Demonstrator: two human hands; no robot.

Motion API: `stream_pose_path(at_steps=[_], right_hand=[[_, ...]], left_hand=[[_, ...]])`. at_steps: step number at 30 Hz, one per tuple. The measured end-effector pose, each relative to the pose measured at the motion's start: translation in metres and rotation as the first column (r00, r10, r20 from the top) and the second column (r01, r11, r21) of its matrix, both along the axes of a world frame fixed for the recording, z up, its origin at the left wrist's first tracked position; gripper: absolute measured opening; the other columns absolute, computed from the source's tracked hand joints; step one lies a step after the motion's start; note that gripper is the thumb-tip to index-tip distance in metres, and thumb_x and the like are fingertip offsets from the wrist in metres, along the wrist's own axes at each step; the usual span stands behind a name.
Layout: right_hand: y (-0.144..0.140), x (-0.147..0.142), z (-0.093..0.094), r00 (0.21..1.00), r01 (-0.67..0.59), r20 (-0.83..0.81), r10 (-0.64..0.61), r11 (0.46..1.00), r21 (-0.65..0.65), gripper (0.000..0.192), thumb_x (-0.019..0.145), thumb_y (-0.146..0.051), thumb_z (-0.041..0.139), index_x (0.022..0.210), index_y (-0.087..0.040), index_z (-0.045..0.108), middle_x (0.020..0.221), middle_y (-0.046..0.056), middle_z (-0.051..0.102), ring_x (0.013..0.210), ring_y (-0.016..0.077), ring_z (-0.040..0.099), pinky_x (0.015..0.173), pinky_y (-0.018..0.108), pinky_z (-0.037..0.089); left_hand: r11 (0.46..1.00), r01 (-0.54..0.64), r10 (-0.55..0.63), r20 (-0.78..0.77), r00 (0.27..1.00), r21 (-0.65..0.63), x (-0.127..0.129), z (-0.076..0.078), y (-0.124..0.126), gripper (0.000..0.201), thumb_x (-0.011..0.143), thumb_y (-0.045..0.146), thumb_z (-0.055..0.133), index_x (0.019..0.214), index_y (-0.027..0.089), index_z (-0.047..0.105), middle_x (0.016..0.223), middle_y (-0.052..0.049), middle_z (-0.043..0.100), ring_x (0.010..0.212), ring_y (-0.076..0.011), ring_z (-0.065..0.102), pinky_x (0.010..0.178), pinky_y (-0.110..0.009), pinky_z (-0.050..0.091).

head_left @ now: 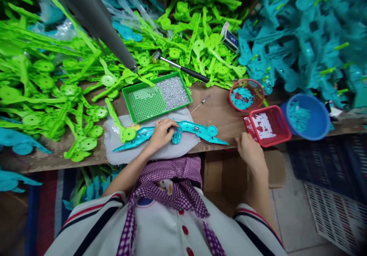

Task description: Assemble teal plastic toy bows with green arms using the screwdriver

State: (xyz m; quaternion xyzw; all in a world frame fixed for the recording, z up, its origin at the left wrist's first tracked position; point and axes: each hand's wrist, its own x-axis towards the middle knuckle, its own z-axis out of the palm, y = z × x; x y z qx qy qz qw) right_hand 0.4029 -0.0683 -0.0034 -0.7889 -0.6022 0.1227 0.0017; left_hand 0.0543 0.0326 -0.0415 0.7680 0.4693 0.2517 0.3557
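My left hand (pixel 163 135) bends over the middle of a long teal plastic part (pixel 195 128) with a narrow tail at each end, its fingers closed on it. The part lies on a whitish cloth (pixel 114 154) at the table's front edge. A lime green plastic part (pixel 128 133) with a round end rests against its left side. My right hand (pixel 249 147) is closed beside the front left corner of a red basket (pixel 276 143) with small white pieces (pixel 265 126). Whatever its fingers may hold is hidden.
A green tray (pixel 130 108) of small silvery pieces stands behind the cloth. Above it hangs a grey powered screwdriver (pixel 114 45). A hammer (pixel 183 69), a thin screwdriver (pixel 202 102), a round red basket (pixel 259 105) and a blue bowl (pixel 319 124) surround it. Green parts (pixel 43 76) and teal parts (pixel 304 38) are heaped behind.
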Motion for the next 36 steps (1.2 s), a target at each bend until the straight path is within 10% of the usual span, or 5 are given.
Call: stream_pose_path(at_steps=[4,7,12,20,36], right_hand=[[-0.042,-0.021,0.021,0.703,-0.055,-0.71,-0.022,0.995,-0.086,0.028,0.092,-0.052,0.056,0.081,-0.026,0.052,0.072,0.003,0.065,0.057,0.0186,0.058,0.054,0.033,0.046],[-0.023,-0.058,0.013,0.348,0.34,-0.935,-0.07,0.939,0.057,0.036,0.089,-0.058,0.06,0.078,-0.025,0.051,0.065,-0.001,0.063,0.055,0.0146,0.058,0.053,0.029,0.048],[0.025,-0.101,0.007,0.267,0.446,-0.96,-0.082,0.894,0.047,0.037,0.079,-0.055,0.074,0.08,-0.02,0.06,0.065,-0.002,0.067,0.049,0.0091,0.056,0.046,0.022,0.044],[0.061,-0.108,0.029,0.488,0.432,-0.864,0.126,0.825,0.365,0.029,0.084,-0.05,0.071,0.085,-0.022,0.066,0.075,-0.001,0.069,0.059,0.0109,0.061,0.057,0.025,0.05],[0.265,-0.053,0.025,0.999,-0.033,0.014,0.031,0.973,0.227,0.037,0.088,-0.018,0.061,0.124,-0.012,0.064,0.13,0.023,0.064,0.126,0.0367,0.058,0.101,0.052,0.048]], left_hand=[[1.0,0.001,-0.001,-0.003,1.0,0.008,0.0,-0.003,0.003,0.024,0.084,0.007,0.048,0.089,0.023,0.065,0.098,-0.002,0.072,0.102,-0.0207,0.065,0.098,-0.043,0.042],[0.993,0.119,-0.12,-0.032,0.992,-0.006,-0.014,0.012,0.0,0.031,0.085,0.009,0.051,0.11,0.022,0.064,0.117,-0.006,0.069,0.116,-0.0242,0.061,0.102,-0.046,0.043],[0.959,0.282,-0.281,0.044,0.959,-0.021,-0.01,0.069,-0.02,0.06,0.096,0.023,0.055,0.153,0.028,0.035,0.156,-0.011,0.041,0.146,-0.0271,0.038,0.119,-0.049,0.033],[0.848,0.396,-0.154,0.55,0.821,-0.352,0.101,0.047,0.009,0.031,0.101,0.04,0.051,0.101,0.014,0.068,0.085,-0.005,0.068,0.073,-0.0142,0.061,0.068,-0.028,0.049],[0.56,0.531,0.136,0.703,0.698,-0.635,0.078,0.021,0.017,0.043,0.075,0.046,0.084,0.098,0.012,0.072,0.079,-0.007,0.07,0.073,-0.0154,0.067,0.073,-0.029,0.051]])
